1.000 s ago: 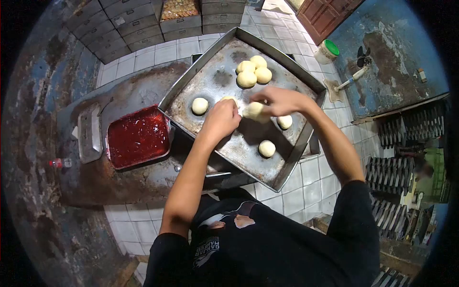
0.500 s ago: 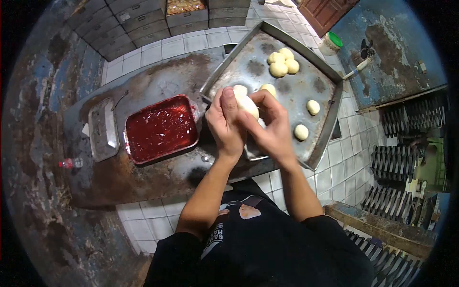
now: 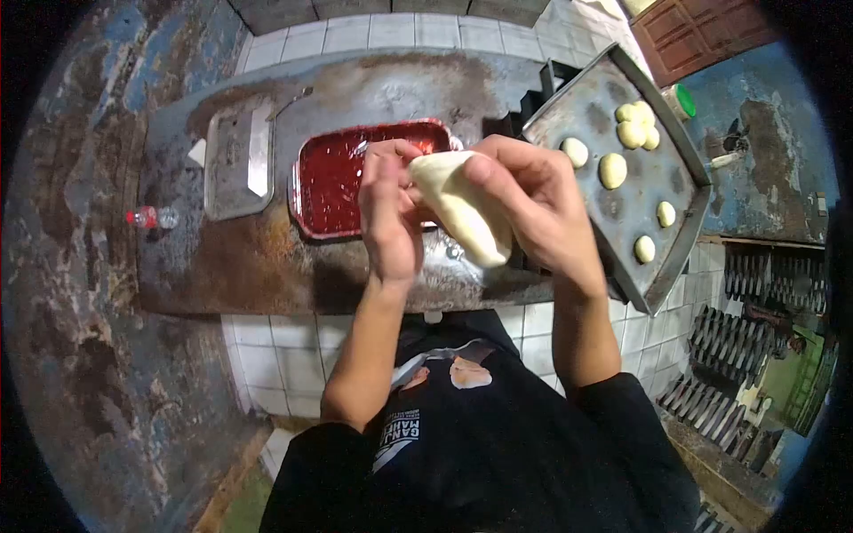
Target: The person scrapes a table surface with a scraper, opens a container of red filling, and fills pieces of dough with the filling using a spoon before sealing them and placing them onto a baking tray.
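Note:
A pale piece of dough point(image 3: 462, 213), flattened and folded into a hanging flap, is held up between my hands over the table. My right hand point(image 3: 546, 213) pinches its upper right edge, thumb in front. On the other side, my left hand point(image 3: 391, 222) is at the dough's left edge; its thumb is smeared by motion, and some fingertips are hidden behind the dough. Below and behind the hands sits a rectangular pan of glossy dark red filling point(image 3: 333, 182). To the right, a large metal tray point(image 3: 595, 209) carries several dough balls point(image 3: 612, 171), some clustered together point(image 3: 636, 124).
On the worn metal table point(image 3: 213, 275), a shallow metal tray point(image 3: 218, 191) lies at left, beside a small bottle with a red cap point(image 3: 153, 218). A green-lidded bucket point(image 3: 682, 101) stands beyond the dough tray. Dark slatted racks point(image 3: 720, 355) are at far right.
My hands and the dough have moved from over the dough tray to near the red filling. The rounded dough now hangs as a flattened flap. The view has turned, shifting the table rightward.

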A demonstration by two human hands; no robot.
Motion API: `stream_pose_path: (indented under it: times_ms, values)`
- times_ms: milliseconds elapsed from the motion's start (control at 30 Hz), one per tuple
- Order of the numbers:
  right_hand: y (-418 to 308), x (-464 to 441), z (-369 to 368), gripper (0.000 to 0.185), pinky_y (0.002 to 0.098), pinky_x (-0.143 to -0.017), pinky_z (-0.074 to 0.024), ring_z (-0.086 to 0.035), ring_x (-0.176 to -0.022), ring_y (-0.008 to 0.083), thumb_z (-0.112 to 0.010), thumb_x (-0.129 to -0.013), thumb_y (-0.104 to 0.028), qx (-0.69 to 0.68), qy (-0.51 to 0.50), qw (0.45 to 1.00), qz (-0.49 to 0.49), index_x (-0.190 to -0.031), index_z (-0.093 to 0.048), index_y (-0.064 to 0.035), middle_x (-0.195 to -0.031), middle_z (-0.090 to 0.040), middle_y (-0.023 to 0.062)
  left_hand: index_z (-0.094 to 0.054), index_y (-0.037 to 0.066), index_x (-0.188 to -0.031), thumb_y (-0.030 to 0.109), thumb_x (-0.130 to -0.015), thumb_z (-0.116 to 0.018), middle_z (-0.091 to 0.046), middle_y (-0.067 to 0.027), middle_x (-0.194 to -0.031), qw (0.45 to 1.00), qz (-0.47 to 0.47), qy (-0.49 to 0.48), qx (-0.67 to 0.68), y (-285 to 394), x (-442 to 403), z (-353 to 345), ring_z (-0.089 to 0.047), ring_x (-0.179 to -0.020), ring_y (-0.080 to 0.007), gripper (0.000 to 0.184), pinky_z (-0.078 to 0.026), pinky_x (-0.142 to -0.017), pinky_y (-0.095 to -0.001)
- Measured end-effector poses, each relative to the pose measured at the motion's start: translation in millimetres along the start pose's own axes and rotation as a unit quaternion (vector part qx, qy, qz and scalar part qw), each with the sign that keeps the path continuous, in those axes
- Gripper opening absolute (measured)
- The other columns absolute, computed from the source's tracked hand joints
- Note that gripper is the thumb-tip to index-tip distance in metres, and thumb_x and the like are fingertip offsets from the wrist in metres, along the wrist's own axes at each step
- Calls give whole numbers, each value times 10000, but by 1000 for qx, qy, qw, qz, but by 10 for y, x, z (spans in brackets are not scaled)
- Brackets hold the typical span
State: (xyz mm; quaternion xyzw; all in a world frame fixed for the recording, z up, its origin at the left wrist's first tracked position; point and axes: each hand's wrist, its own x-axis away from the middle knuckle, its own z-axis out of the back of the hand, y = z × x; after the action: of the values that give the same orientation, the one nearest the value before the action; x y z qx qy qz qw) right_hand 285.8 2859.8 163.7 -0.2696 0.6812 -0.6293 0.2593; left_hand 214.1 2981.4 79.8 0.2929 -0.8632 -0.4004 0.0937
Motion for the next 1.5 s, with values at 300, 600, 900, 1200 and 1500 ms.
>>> stream_pose_path:
  times_ms: [300,600,900,1200,1500]
  values:
    - [2103,136,404,440,483,-733,-574,-735,-872,330,-592,-1020,-380,413,-3,878,-242,-1076,-728,34,-846,-702,216,-665,-16,-1120,112,-802,-796,-747,-116,-1014,937,80,-128,-315,-317,552,1134,-725,-926,-208,367,-565,-844,-352]
    - [3985,1311,656,373,459,-742,-609,-701,-1002,330,-712,-865,-285,651,-155,717,-195,-1117,-565,-52,-1116,-649,142,-615,9,-1212,59,-978,-578,-672,-84,-1132,955,176,238,-32,30,860,2490,-683,-1012,-190,241,-570,-902,-391]
    - [4166,1410,642,401,519,-779,-584,-684,-978,417,-726,-843,-205,650,-124,716,-224,-1134,-503,-43,-1096,-643,209,-534,50,-1332,29,-894,-714,-639,-75,-1226,869,132,148,-453,7,1075,2943,-651,-1064,-177,475,-553,-876,-330]
    - [3395,806,114,315,482,-799,-516,-637,-884,411,-692,-947,-166,356,-153,910,-146,-1145,-498,-17,-929,-618,204,-615,44,-1228,70,-869,-754,-676,-55,-1127,873,150,199,-419,115,971,2790,-663,-983,-145,385,-543,-747,-287]
    - [3045,-171,-409,250,510,-717,-499,-677,-824,382,-563,-1043,-247,422,-146,895,-8,-1003,-525,-3,-802,-660,168,-692,18,-1074,80,-899,-714,-722,-52,-1021,853,139,225,-451,274,884,2486,-680,-977,-152,186,-528,-876,-320]
